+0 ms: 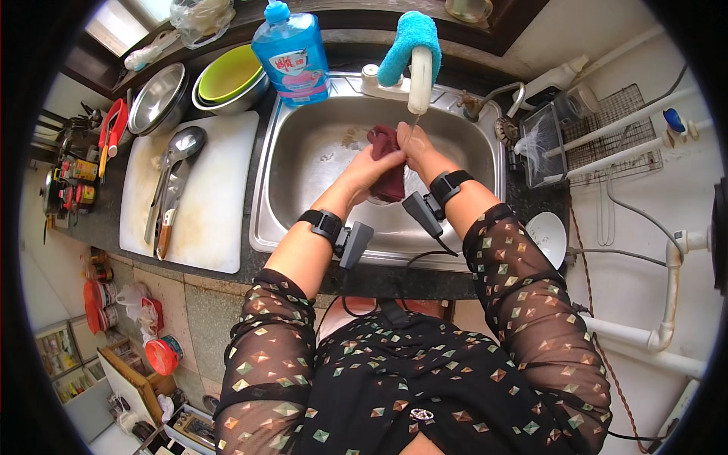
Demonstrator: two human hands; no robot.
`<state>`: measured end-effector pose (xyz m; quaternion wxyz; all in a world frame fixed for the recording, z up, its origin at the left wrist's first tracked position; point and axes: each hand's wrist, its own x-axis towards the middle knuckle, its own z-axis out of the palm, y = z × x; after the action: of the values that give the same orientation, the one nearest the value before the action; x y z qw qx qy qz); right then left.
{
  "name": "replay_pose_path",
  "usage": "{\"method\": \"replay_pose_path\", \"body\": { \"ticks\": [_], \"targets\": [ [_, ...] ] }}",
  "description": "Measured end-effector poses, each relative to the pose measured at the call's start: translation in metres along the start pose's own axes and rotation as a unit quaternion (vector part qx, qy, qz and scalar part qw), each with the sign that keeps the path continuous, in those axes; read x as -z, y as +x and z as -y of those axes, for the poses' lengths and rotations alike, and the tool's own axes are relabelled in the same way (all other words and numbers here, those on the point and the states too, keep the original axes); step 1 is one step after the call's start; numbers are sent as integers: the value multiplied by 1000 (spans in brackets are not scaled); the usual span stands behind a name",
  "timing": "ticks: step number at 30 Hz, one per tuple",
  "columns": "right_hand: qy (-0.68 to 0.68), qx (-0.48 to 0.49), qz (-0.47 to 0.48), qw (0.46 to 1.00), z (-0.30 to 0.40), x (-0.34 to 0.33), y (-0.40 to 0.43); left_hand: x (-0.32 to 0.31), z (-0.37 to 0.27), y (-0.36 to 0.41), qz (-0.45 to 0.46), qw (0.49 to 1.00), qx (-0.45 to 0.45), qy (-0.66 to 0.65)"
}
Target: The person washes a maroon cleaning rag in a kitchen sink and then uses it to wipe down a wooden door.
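Note:
A dark maroon cloth (389, 183) hangs bunched over the stainless steel sink basin (301, 136). My left hand (362, 169) grips it from the left, with its thumb across the cloth towards my right wrist. My right hand (414, 140) is beside the cloth's right edge, under a thin stream of water from the white faucet spout (420, 85). The right hand's fingers are partly hidden, so whether they hold the cloth is unclear. A bright blue fuzzy cloth (418, 31) drapes over the top of the faucet.
A blue detergent bottle (296, 62) stands at the sink's back left corner. Left of the sink, a white cutting board (222, 187) bears a ladle (186, 140) and a wooden-handled knife (165, 233). Nested bowls (230, 79) stand behind it. A white dish (547, 236) lies right of the sink.

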<state>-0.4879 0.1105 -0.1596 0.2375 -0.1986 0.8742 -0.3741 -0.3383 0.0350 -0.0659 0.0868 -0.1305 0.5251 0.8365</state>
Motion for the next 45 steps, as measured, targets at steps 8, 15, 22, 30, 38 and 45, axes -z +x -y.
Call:
{"method": "replay_pose_path", "body": {
  "ticks": [8, 15, 22, 30, 38, 45],
  "targets": [
    [128, -98, -8, 987, 31, -9, -20, 1, -6, -14, 16, 1000, -2, 25],
    [2, -48, -24, 999, 59, 0, -53, 16, -1, -15, -3, 999, 3, 34],
    [109, -50, 45, 992, 38, -2, -40, 4, -3, -15, 9, 999, 17, -34],
    [811, -306, 20, 498, 61, 37, -70, 28, -6, -19, -92, 990, -15, -102],
    [921, -255, -127, 265, 51, 35, -82, 6, -8, -26, -56, 992, -100, -55],
    [867, -270, -239, 344, 57, 12, -80, -22, 22, -11, -184, 935, -271, 138]
  ]
}}
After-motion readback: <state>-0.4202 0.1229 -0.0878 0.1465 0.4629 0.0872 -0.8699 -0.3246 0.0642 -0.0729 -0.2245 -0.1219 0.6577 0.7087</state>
